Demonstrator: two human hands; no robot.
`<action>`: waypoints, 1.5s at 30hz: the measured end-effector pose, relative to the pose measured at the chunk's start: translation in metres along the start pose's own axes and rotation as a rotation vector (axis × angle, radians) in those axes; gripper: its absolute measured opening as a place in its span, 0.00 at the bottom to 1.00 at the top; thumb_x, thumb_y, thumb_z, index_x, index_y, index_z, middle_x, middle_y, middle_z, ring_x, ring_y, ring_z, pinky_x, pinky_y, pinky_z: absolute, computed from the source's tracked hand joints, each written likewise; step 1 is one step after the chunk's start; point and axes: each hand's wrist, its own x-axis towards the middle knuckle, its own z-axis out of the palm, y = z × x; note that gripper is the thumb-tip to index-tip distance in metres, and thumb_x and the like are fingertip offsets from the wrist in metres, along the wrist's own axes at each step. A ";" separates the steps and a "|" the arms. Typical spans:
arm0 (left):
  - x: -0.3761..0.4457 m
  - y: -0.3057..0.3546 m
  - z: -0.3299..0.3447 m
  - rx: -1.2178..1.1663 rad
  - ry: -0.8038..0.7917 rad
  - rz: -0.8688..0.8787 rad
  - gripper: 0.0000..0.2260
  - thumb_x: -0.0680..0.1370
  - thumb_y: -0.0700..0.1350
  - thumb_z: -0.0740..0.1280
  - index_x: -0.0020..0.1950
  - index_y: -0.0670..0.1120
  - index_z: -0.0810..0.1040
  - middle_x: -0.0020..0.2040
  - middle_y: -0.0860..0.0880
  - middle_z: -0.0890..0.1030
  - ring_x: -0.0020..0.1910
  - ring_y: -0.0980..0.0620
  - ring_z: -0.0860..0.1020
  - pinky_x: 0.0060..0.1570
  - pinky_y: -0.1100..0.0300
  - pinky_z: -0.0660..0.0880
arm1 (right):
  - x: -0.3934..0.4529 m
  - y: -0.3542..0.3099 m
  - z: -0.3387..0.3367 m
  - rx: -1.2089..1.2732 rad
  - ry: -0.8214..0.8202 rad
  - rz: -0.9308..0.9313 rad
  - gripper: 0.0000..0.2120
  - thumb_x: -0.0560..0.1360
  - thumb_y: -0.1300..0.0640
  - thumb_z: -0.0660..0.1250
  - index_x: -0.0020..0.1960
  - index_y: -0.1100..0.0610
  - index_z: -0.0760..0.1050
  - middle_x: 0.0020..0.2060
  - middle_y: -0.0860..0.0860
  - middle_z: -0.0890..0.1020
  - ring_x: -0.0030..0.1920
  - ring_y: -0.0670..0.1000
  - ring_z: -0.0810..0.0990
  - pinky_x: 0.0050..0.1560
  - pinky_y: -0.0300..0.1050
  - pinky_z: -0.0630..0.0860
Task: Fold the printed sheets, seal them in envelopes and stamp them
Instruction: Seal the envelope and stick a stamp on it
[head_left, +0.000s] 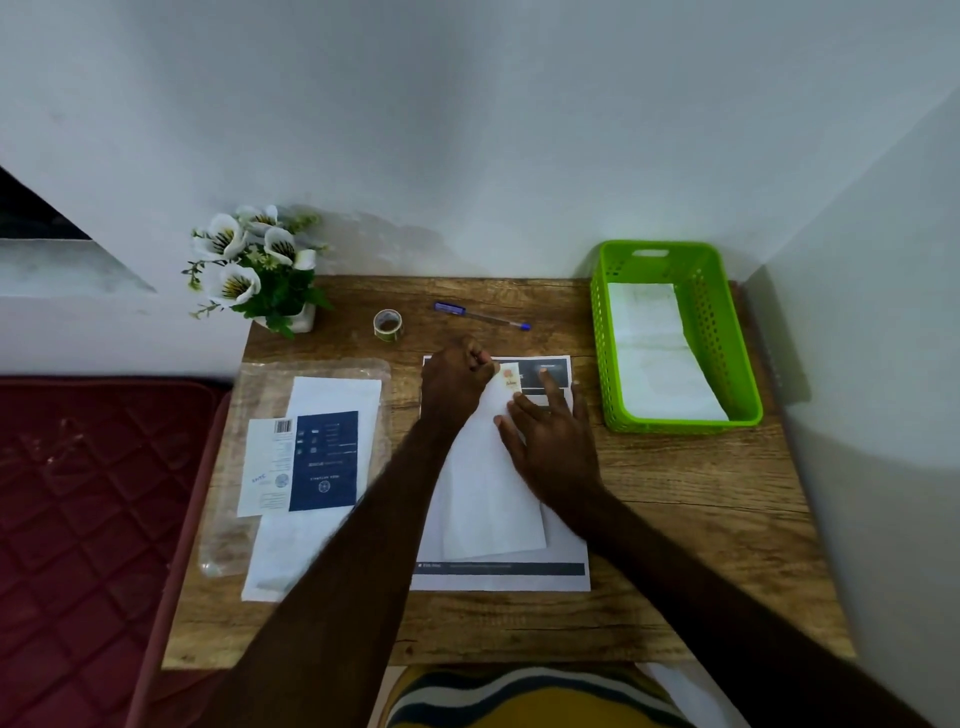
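A white envelope (488, 488) lies lengthwise on a printed sheet (498, 577) in the middle of the wooden desk (675, 519). A small orange and cream stamp (510, 378) sits at the envelope's far end. My left hand (454, 382) has its fingertips pinched at the stamp's left edge. Fingers spread, my right hand (550, 441) lies flat on the envelope, with one fingertip just below the stamp. A roll of stamps (388, 325) stands behind my left hand.
A green basket (753, 384) with white envelopes inside stands at the right. A plastic pack of envelopes (332, 410) with a blue label lies at the left. A blue pen (483, 316) and a flower pot (260, 270) are at the back. A red mattress (93, 499) adjoins the desk's left side.
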 end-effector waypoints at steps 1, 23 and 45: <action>0.001 -0.001 0.000 0.003 0.000 0.001 0.08 0.76 0.45 0.73 0.41 0.53 0.76 0.37 0.57 0.77 0.37 0.61 0.75 0.40 0.63 0.70 | 0.004 -0.003 -0.001 0.011 0.008 0.034 0.25 0.84 0.43 0.53 0.67 0.56 0.79 0.67 0.52 0.80 0.78 0.59 0.63 0.76 0.65 0.56; 0.000 0.001 0.001 0.013 -0.005 -0.025 0.05 0.77 0.46 0.73 0.44 0.50 0.79 0.40 0.53 0.80 0.41 0.55 0.78 0.39 0.63 0.69 | 0.005 -0.004 0.006 0.055 -0.070 0.091 0.30 0.82 0.41 0.51 0.77 0.57 0.67 0.76 0.54 0.71 0.79 0.56 0.62 0.76 0.68 0.58; 0.001 -0.004 -0.001 0.001 -0.007 0.010 0.03 0.77 0.44 0.73 0.45 0.48 0.79 0.40 0.53 0.80 0.40 0.56 0.77 0.41 0.62 0.71 | 0.009 -0.001 0.025 0.000 -0.194 0.162 0.34 0.82 0.34 0.45 0.82 0.49 0.56 0.83 0.54 0.52 0.82 0.57 0.51 0.77 0.68 0.52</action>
